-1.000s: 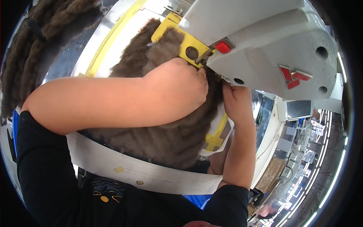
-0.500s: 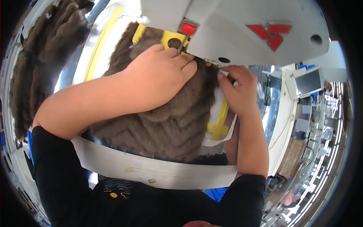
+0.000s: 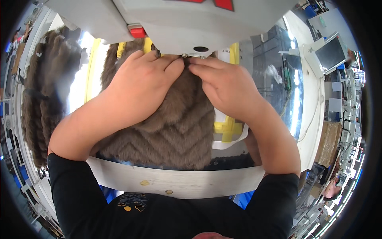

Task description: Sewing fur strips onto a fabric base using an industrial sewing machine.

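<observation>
A brown fur piece with chevron ridges [image 3: 171, 139] lies beneath a grey machine head [image 3: 207, 24] with a red button [image 3: 137, 32]. My left hand [image 3: 147, 79] rests on it at the upper left, fingers curled into the pile just below the machine. From the other side, my right hand [image 3: 219, 79] has its bent fingertips closed on the fur's upper edge, close to my left fingers under the machine; what lies beneath the fingertips is hidden. Yellow tape [image 3: 226, 133] and a white sheet show beside the fur.
More brown fur [image 3: 43, 107] lies at the far left. A glossy work surface [image 3: 280, 91] has a pale front edge [image 3: 175, 181]. At the right are a screen [image 3: 328, 53], a cardboard box [image 3: 327, 143] and cluttered benches. Distant people [image 3: 332, 189] show near the rim.
The view has turned and straightened, with the machine head now higher in the picture. My right hand's fingers have moved inward from the fur's right edge to beside my left fingers.
</observation>
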Motion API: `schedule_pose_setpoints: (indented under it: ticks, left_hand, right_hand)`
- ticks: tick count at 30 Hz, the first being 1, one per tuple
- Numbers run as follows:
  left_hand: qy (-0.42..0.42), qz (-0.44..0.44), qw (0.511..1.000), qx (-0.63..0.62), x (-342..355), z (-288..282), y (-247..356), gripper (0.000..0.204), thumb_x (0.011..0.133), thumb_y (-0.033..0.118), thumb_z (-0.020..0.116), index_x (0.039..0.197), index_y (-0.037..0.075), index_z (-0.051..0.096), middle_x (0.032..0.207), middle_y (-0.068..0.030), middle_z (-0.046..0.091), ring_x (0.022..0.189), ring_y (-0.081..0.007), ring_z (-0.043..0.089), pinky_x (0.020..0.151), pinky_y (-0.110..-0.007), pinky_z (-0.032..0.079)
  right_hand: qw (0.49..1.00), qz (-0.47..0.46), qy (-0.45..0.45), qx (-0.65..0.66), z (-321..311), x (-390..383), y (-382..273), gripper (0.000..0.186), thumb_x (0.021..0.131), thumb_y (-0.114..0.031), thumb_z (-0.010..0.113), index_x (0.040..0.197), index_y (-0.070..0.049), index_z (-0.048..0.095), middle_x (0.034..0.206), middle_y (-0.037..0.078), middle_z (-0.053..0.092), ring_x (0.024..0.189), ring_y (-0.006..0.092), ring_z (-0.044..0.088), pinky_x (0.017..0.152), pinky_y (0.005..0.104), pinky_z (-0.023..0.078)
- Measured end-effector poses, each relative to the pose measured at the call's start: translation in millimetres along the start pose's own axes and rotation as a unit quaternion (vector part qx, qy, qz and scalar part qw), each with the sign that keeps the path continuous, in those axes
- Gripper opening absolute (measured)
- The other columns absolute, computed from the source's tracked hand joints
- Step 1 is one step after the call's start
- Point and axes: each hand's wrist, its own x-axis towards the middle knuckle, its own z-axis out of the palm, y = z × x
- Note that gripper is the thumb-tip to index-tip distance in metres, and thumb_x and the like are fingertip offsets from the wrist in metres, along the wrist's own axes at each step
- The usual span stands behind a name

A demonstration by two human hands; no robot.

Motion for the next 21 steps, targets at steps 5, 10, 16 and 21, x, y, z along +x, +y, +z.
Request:
schedule_pose_setpoints:
  ticks: [5, 10, 16, 21]
  left_hand:
    - [0.013, 0.005, 1.0, 0.013, 1, 0, -1, 0.03, 0.088, 0.007, 0.056, 0.117, 0.002, 0.061, 0.114, -0.0116, 0.069, 0.094, -0.0282, 0.067, 0.083, -0.038, 0.049]
    - [-0.081, -0.021, 0.996, -0.032, 1, -11, 2, 0.043, 0.09, 0.007, 0.052, 0.132, -0.002, 0.059, 0.135, -0.0172, 0.065, 0.115, -0.0341, 0.064, 0.097, -0.042, 0.047]
    - [-0.101, -0.003, 0.995, -0.009, -2, -14, 5, 0.044, 0.09, 0.008, 0.053, 0.133, -0.004, 0.059, 0.14, -0.0178, 0.063, 0.115, -0.0321, 0.065, 0.094, -0.041, 0.049]
    - [-0.107, 0.02, 0.994, 0.008, -6, -20, 7, 0.043, 0.09, 0.009, 0.053, 0.13, -0.005, 0.06, 0.14, -0.0182, 0.063, 0.115, -0.0308, 0.066, 0.094, -0.041, 0.05]
  right_hand:
    - [1.0, -0.006, 0.007, 0.005, 2, 2, 2, 0.034, 0.091, -0.009, 0.058, 0.121, -0.008, 0.074, 0.128, 0.005, 0.071, 0.101, 0.0288, 0.072, 0.081, 0.0419, 0.06]
    - [1.0, 0.004, -0.009, 0.011, -1, 3, -2, 0.034, 0.09, -0.009, 0.057, 0.121, -0.008, 0.073, 0.126, 0.006, 0.071, 0.1, 0.03, 0.071, 0.081, 0.0425, 0.06]
    - [1.0, 0.002, -0.026, -0.005, -6, 1, -7, 0.032, 0.089, -0.009, 0.059, 0.118, -0.008, 0.073, 0.122, 0.006, 0.072, 0.097, 0.0312, 0.071, 0.079, 0.043, 0.059]
    - [1.0, -0.01, -0.026, 0.012, -6, 1, -11, 0.029, 0.088, -0.009, 0.06, 0.113, -0.007, 0.075, 0.116, 0.005, 0.074, 0.094, 0.0311, 0.072, 0.078, 0.0427, 0.059]
